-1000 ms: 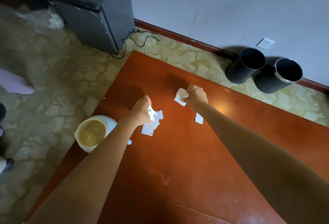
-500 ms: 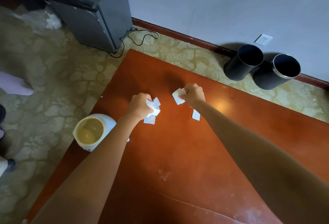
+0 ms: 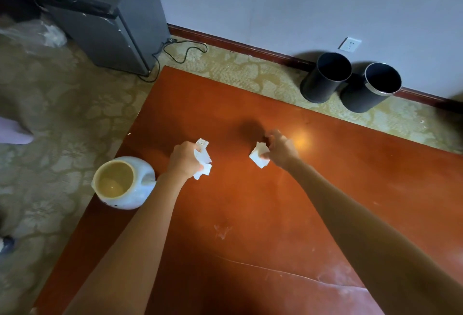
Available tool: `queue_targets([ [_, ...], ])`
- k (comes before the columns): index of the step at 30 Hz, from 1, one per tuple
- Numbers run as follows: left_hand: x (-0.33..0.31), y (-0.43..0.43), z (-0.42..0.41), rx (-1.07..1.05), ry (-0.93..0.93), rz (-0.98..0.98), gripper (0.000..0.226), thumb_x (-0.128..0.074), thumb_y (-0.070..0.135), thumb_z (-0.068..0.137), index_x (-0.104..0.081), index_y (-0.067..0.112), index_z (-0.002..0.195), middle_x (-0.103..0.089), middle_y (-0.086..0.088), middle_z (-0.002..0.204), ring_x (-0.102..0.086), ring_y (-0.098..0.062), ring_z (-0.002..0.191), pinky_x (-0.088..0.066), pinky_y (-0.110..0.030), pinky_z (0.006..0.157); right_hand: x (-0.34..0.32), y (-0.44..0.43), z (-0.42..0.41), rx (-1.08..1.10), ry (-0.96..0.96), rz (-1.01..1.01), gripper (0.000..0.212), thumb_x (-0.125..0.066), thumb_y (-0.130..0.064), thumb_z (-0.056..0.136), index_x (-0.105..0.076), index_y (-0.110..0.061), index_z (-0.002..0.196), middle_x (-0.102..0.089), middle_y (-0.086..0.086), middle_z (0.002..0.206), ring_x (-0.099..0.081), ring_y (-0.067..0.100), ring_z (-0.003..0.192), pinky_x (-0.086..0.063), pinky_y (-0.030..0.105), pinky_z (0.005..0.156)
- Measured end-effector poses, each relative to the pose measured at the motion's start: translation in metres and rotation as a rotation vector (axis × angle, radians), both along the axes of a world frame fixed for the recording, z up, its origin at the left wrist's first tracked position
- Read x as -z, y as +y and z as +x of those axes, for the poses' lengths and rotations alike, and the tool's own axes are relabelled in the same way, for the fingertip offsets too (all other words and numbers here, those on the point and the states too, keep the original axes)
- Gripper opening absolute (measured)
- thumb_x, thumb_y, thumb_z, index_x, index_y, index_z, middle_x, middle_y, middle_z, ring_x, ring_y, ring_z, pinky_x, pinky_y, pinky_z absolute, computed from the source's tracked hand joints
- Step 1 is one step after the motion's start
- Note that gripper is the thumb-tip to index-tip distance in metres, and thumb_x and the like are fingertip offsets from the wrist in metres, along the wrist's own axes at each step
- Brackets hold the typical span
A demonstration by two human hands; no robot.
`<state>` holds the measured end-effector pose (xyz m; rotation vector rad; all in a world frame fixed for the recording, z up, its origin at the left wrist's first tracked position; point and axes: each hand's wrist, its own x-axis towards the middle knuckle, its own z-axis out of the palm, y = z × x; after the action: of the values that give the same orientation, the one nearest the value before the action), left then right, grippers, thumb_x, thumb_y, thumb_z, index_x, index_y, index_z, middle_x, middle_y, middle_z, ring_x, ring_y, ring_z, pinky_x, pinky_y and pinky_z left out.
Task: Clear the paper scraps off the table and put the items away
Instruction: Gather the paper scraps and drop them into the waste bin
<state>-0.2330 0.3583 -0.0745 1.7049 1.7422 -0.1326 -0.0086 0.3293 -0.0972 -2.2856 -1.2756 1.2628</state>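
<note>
Both my arms reach over a reddish-brown table (image 3: 250, 214). My left hand (image 3: 185, 159) grips a bunch of white paper scraps (image 3: 202, 159) that stick out past its fingers to the right. My right hand (image 3: 280, 149) pinches more white paper scraps (image 3: 259, 156) at its left side, close to the tabletop. The two hands are a short way apart near the table's middle. No loose scrap shows on the wood around them.
A white pot (image 3: 124, 183) with a yellowish inside stands at the table's left edge, beside my left forearm. Two black waste bins (image 3: 325, 76) (image 3: 370, 86) stand on the carpet by the wall. A grey cabinet (image 3: 107, 26) with a cable stands at the back left.
My left hand has gathered its scraps off the table into its fist. The small scrap that lay below my right hand is gone from the table, and the right hand holds more paper.
</note>
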Motion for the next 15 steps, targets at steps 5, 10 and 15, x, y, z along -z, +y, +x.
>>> queue_targets([
  [5,0.009,-0.006,0.006,-0.090,0.029,0.083,0.062,-0.071,-0.003,0.076,-0.040,0.004,0.129,-0.046,-0.022,0.127,-0.053,-0.036,0.113,-0.048,-0.037,0.091,0.001,0.001,-0.004,-0.046,-0.128,-0.034,0.030,-0.059,-0.003,0.082,-0.055,-0.007,0.111,-0.055,0.009,0.094,-0.053,0.024,0.081,-0.044,0.029,0.058],
  [10,0.010,0.002,0.013,-0.116,-0.049,0.042,0.073,-0.074,0.002,0.074,-0.035,0.003,0.136,-0.042,-0.022,0.132,-0.048,-0.036,0.120,-0.046,-0.038,0.094,0.000,0.002,-0.006,-0.072,-0.154,-0.057,0.028,-0.058,-0.002,0.083,-0.057,-0.004,0.110,-0.051,0.006,0.091,-0.052,0.023,0.079,-0.036,0.021,0.048],
  [15,0.012,0.001,0.022,-0.147,-0.074,0.061,0.056,-0.075,0.003,0.074,-0.047,-0.002,0.122,-0.041,-0.021,0.125,-0.055,-0.038,0.109,-0.048,-0.040,0.092,-0.001,0.001,-0.010,-0.115,-0.166,-0.064,0.026,-0.056,-0.001,0.083,-0.059,-0.005,0.108,-0.052,0.006,0.090,-0.053,0.024,0.078,-0.044,0.027,0.057],
])
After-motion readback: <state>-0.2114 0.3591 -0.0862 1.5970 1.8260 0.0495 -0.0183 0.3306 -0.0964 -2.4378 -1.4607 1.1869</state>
